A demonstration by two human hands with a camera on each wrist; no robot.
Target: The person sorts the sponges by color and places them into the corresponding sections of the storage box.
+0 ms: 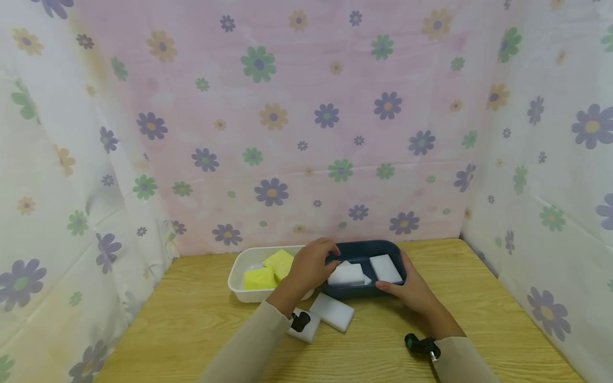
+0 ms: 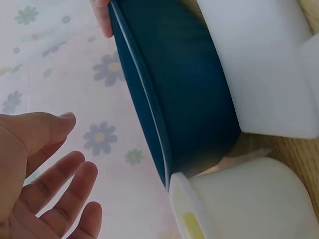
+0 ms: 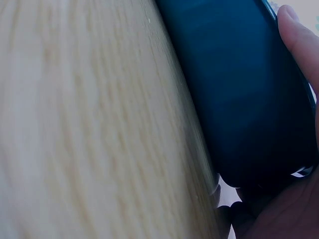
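Observation:
My right hand [image 1: 415,290] grips the right end of a dark blue tub [image 1: 354,292], thumb at the near rim. In the right wrist view that thumb [image 3: 299,45] lies along the tub's edge. White sponges [image 1: 386,268] lie inside the tub, some overlapping on its left side. Over the tub's left end hovers my left hand [image 1: 308,268]. Its fingers are loosely bent with nothing between them, apart from the rim in the left wrist view. A white tub [image 1: 246,296] holding several yellow sponges [image 1: 258,279] stands to the left, partly hidden by my left hand.
Two white sponges, one flat [image 1: 332,312] and one partly under my left wrist [image 1: 308,327], lie on the wooden table [image 1: 191,319] in front of the tubs. A flowered cloth [image 1: 306,106] rises behind the table and along both sides.

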